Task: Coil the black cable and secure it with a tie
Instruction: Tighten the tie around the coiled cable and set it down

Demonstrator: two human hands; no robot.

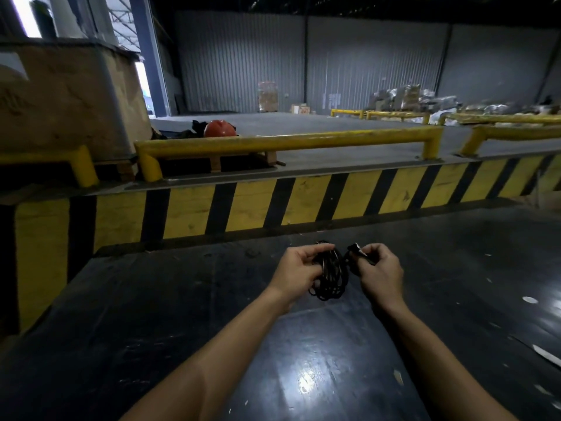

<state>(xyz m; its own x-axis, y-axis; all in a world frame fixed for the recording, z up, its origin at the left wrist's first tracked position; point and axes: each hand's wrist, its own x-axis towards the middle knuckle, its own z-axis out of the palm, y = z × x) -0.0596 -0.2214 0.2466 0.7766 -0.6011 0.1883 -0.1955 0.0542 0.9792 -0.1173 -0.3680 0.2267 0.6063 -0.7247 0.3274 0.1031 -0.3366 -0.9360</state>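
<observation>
A black cable (329, 276) is wound into a small bundle of several loops, held upright just above a dark glossy table (182, 314). My left hand (299, 268) grips the bundle's left side, fingers curled over its top. My right hand (379, 270) pinches a short black strap or cable end (358, 252) beside the bundle's upper right. Whether that piece is a tie or the cable's plug cannot be told. The loops' lower ends hang free between both hands.
A yellow-and-black striped barrier (273, 202) runs across behind the table. Yellow guard rails (288, 141) stand above it, with an orange helmet (220, 129) beyond. A large wrapped crate (66, 98) sits at far left. Small white scraps (529, 300) lie on the table's right side.
</observation>
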